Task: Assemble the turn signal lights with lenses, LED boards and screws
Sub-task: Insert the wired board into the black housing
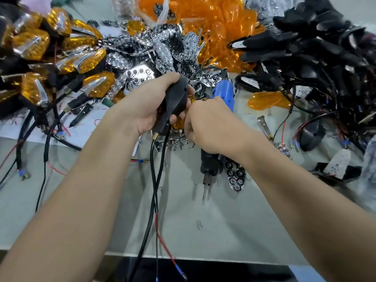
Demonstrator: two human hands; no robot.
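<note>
holding blk housing left hand, lens right hand.

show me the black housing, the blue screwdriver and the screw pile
black housing (177, 94): head view, its curved back
blue screwdriver (223, 93): head view, blue handle body
screw pile (180, 142): head view, middle of heap

Surface: grey-green table | landmark: electric screwdriver, lying mid-table | loose screws just left of it | chrome reflector just right | orange lenses heaped beyond | black housings beyond-right
</note>
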